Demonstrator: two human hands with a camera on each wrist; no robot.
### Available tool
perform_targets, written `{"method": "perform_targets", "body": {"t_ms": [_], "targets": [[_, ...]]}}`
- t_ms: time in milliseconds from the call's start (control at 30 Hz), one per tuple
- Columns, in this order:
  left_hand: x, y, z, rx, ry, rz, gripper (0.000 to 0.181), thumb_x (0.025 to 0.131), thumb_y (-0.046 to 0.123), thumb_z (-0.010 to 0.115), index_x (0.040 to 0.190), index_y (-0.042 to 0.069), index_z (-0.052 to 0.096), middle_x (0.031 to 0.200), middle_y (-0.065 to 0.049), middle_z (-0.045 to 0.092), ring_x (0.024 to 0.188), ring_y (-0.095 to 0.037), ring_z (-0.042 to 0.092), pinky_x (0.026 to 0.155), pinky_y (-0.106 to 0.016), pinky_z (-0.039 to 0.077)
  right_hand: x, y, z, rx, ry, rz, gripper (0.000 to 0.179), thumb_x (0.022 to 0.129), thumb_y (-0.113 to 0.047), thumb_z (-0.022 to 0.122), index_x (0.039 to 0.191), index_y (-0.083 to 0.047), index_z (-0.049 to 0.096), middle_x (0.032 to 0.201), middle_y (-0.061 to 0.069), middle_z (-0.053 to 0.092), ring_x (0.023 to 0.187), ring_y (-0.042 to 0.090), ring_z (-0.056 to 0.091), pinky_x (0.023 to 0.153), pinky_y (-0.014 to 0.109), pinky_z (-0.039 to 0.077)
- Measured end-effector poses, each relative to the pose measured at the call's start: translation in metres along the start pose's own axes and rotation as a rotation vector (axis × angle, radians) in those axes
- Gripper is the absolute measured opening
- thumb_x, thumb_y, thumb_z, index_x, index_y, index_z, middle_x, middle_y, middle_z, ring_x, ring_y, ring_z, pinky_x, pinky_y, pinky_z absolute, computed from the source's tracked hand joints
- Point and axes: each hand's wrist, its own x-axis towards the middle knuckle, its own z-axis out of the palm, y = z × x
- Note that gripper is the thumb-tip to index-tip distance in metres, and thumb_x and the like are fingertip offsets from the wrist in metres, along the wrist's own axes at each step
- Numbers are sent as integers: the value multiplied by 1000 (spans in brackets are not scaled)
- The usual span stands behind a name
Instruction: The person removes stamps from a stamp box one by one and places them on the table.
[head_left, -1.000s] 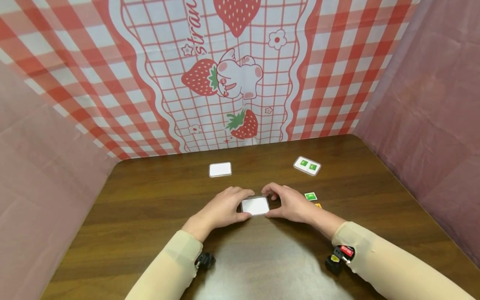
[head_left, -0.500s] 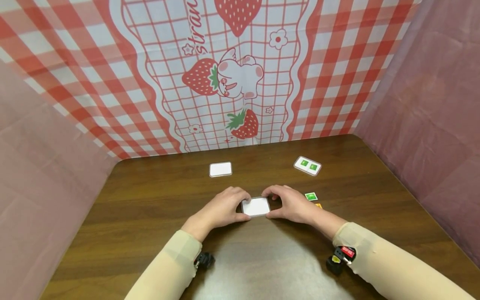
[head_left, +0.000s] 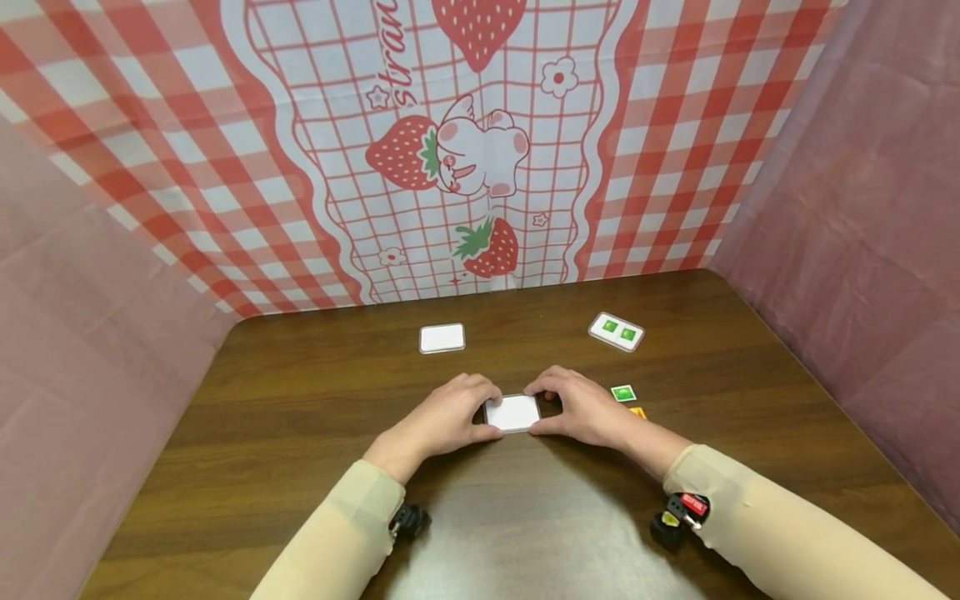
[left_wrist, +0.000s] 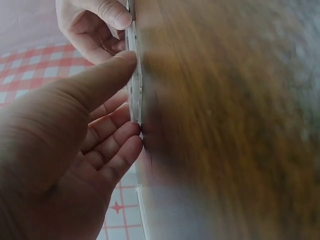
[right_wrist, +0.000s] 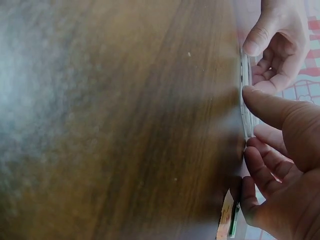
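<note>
A thin, flat clear-edged case with a white face (head_left: 513, 413) lies on the table between both hands. My left hand (head_left: 444, 419) grips its left end, thumb at the near edge and fingers at the far edge. From the other side my right hand (head_left: 581, 408) holds its right end the same way. In the left wrist view the layered clear edge of the case (left_wrist: 136, 85) shows between thumb and fingers. A small green picture tile (head_left: 623, 393) lies beyond my right wrist, with an orange tile (head_left: 637, 412) partly hidden behind it.
A similar white-faced case (head_left: 442, 338) lies farther back on the wooden table (head_left: 315, 392). At the back right is another with two green pictures (head_left: 616, 332). A red-checked cloth (head_left: 660, 167) hangs behind the table, and pink cloths (head_left: 847, 275) flank it.
Both hands keep hold of the case in almost the same place. Only slight shifts of the fingertips show; the other cases and tiles stay put.
</note>
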Motion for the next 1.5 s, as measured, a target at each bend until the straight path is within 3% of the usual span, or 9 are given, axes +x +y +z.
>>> {"method": "perform_targets", "body": {"t_ms": [400, 567, 900, 1233, 1500], "targets": [[-3, 0, 0, 40, -13, 10, 42, 100, 34, 86, 131, 9, 72, 139, -12, 67, 125, -28, 64, 104, -45, 55, 0, -2, -1, 19, -13, -8, 49, 91, -32, 95, 130, -9, 77, 122, 4, 69, 107, 21, 65, 89, 41, 56], [-12, 1, -3, 55, -6, 33, 47, 102, 35, 83, 138, 9, 71, 143, -11, 65, 128, -28, 64, 107, -45, 55, -8, -5, -4, 7, -22, -40, 50, 96, -32, 90, 136, -7, 74, 127, 7, 69, 112, 23, 67, 94, 46, 57], [-38, 8, -9, 111, 6, 71, 53, 106, 36, 78, 148, 6, 67, 151, -13, 61, 135, -31, 64, 112, -49, 53, -33, -13, -12, -148, -25, -103, 50, 103, -26, 82, 145, -4, 68, 142, 10, 66, 127, 31, 68, 102, 55, 57], [-53, 28, -7, 263, 5, 140, 53, 106, 41, 77, 146, 7, 69, 145, -11, 66, 133, -30, 64, 112, -50, 52, -55, -23, -9, -322, -38, -192, 59, 100, -31, 85, 149, -2, 66, 149, 12, 64, 137, 35, 62, 113, 63, 47], [-58, 30, 1, 346, -5, 134, 55, 106, 46, 76, 147, 10, 68, 144, -5, 67, 135, -25, 63, 113, -50, 50, -61, -27, -4, -371, -62, -251, 60, 101, -35, 83, 149, -4, 67, 151, 10, 63, 142, 34, 58, 121, 64, 40]]}}
